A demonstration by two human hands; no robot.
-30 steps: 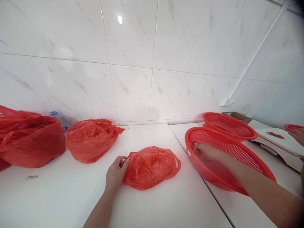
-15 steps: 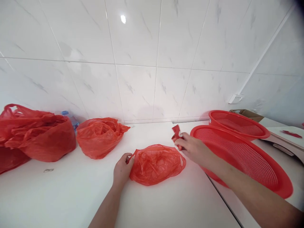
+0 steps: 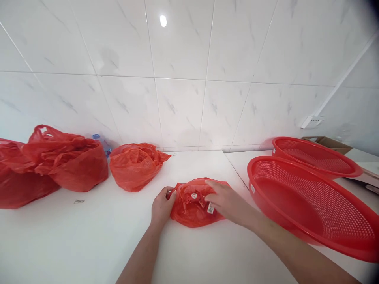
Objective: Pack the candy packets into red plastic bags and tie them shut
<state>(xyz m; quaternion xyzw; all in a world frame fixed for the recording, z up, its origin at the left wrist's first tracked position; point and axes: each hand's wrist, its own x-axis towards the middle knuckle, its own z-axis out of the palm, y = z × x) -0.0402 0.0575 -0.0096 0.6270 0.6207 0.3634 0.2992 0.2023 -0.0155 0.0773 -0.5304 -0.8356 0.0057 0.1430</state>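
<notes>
A red plastic bag (image 3: 189, 221) lies on the white table with its mouth spread open. My left hand (image 3: 162, 206) pinches the bag's left handle. Over the bag's right side is my right hand (image 3: 226, 199), its fingers apart and nothing held in them. Inside the bag, just beside those fingertips, rest small red packets (image 3: 194, 196) with white printed labels; their exact kind is too small to tell.
A bunched red bag (image 3: 134, 165) and fuller red bags (image 3: 74, 165) sit at the left, a plastic bottle (image 3: 102, 144) behind them. Two red perforated baskets (image 3: 284, 205) stand at the right, near a cardboard box (image 3: 340, 146) and a wall socket (image 3: 312, 121).
My right hand has moved left over the bag and let go of the red packets, which now lie inside. My left hand keeps its hold on the handle. The view has turned slightly left.
</notes>
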